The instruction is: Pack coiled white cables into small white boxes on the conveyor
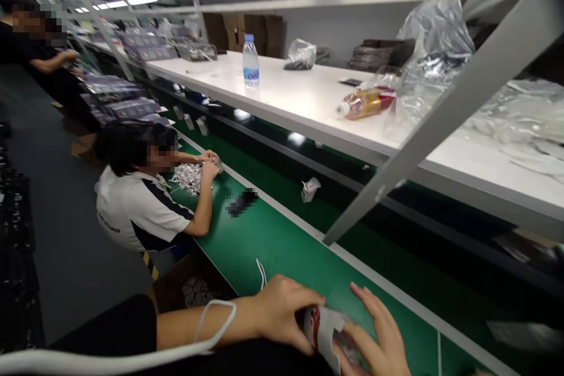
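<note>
My left hand (284, 311) is closed round the far side of a small whitish box (326, 329), fingers curled over its end. A red and dark part shows at that end of the box; motion blur hides what it is. From the near side my right hand (381, 338) grips the same box, with one finger lifted away from it. Both hands are low over the green bench (282, 241). A white cord (215, 329) loops past my left forearm.
A co-worker in a white shirt (136, 200) sits further along, hands at a heap of small white parts (189, 178). A dark blurred object (241, 202) lies between us. The green conveyor carries a small white pack (311, 189). A slanted metal post (423, 141) and shelf (299, 94) stand right.
</note>
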Available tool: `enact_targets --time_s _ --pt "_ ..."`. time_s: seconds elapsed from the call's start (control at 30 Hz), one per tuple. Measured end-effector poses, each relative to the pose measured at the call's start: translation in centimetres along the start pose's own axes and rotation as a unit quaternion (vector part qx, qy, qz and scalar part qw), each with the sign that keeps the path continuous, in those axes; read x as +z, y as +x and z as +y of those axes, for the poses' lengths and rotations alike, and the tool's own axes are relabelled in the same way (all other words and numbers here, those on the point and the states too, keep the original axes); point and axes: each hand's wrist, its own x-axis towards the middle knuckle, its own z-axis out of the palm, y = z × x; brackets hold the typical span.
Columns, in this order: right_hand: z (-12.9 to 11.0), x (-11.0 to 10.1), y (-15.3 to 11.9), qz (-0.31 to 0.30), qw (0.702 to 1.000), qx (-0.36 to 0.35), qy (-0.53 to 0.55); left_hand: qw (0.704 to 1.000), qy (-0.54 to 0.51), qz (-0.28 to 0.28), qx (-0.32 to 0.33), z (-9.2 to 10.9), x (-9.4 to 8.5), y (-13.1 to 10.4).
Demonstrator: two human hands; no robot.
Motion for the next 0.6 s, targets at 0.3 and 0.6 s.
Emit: enact_targets --time_s 0.3,0.6 --pt "-0.2 -0.4 0.5 -0.061 0.997 0.026 0.024 0.959 0.100 0.128 0.232 1.2 0.1 1.4" --pt "-0.9 -3.0 1.7 -0.031 0.997 0.025 0.067 0.993 0.006 0.095 0.068 1.2 -0.9 1.1"
